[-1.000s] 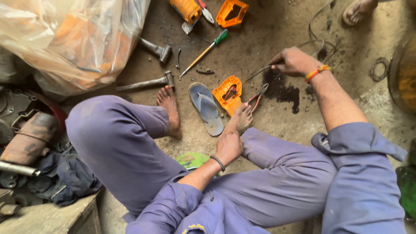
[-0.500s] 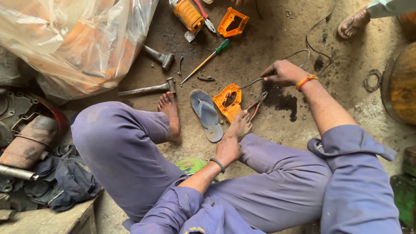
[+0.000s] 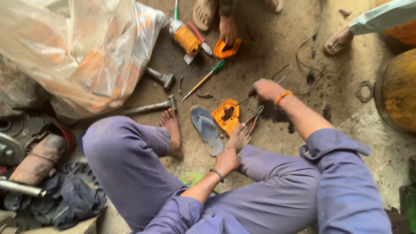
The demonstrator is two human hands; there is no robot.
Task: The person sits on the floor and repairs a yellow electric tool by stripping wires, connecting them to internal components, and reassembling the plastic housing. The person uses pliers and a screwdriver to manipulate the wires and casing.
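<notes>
On the dirt floor (image 3: 346,130), a thin wire (image 3: 284,73) was pinched in the right hand (image 3: 264,89) just beyond the orange casing (image 3: 225,116), the left hand (image 3: 227,161) curled at the ankle nearer it, the pliers (image 3: 253,119) lying unused beside it, work judged unfinished.

Gritty, oil-stained dirt floor (image 3: 346,112) under flat daylight, tools scattered around.

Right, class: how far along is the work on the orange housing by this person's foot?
Done: orange housing lies on the floor, red-handled pliers beside it. In hand: right hand pinches a thin wire; left hand rests on the foot. Left: wire looks unattached.
</notes>
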